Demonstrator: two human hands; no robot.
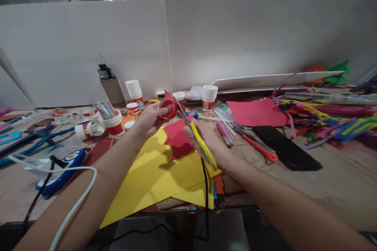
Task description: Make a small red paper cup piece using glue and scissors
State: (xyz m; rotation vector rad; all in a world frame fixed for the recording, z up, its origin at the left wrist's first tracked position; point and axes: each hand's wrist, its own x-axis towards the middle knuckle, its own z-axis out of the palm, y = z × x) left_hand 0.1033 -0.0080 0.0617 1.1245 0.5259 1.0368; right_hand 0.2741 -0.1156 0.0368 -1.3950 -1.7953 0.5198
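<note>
My left hand [151,117] pinches a piece of red paper [174,106] that looks curled into a ring, with a pointed corner sticking up behind it. Scissors [198,137] with yellow handles are in my right hand [206,137], their blades pointing up and left against the right edge of that red piece. Whether the blades are closed on the paper I cannot tell. Below both hands, a cut red sheet [179,141] with a jagged left edge lies on large yellow paper [147,180].
Paper cups [113,123] holding sticks stand at left, near a blue power strip [67,168] with cables. A cup stack [209,96], markers [225,134], an orange box cutter [260,147], a black phone [285,147], red paper [256,113] and colourful pipe cleaners [338,125] lie right. White boards rise behind.
</note>
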